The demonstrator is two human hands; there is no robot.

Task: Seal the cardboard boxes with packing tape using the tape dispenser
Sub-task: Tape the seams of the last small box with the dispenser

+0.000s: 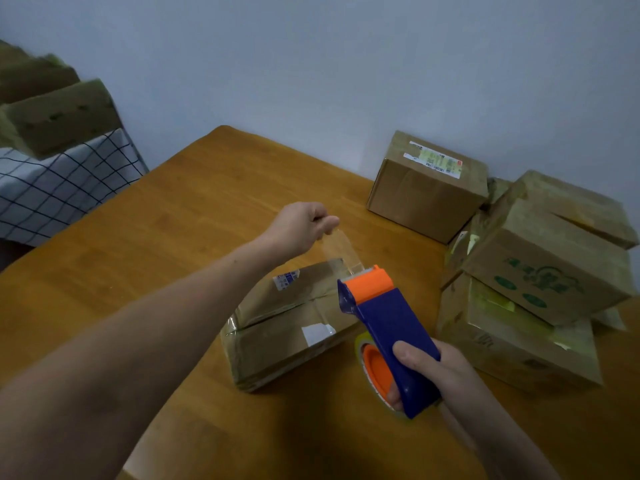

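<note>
Below, between the left hand (300, 226) pinching clear tape (341, 250) and the right hand (437, 370) gripping the blue-and-orange plastic tape dispenser (388, 327), a flat brown cardboard box (277, 327) lies closed on the orange-brown wooden table (180, 216), with more cardboard boxes (533, 282) stacked beyond the right hand.

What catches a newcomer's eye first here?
The blue-and-orange tape dispenser, gripped by the right hand at centre, stands out against all the brown. The left hand pinches a strip of clear tape stretched from it, above a flat cardboard box on the wooden table. More boxes are piled at the right edge.
</note>
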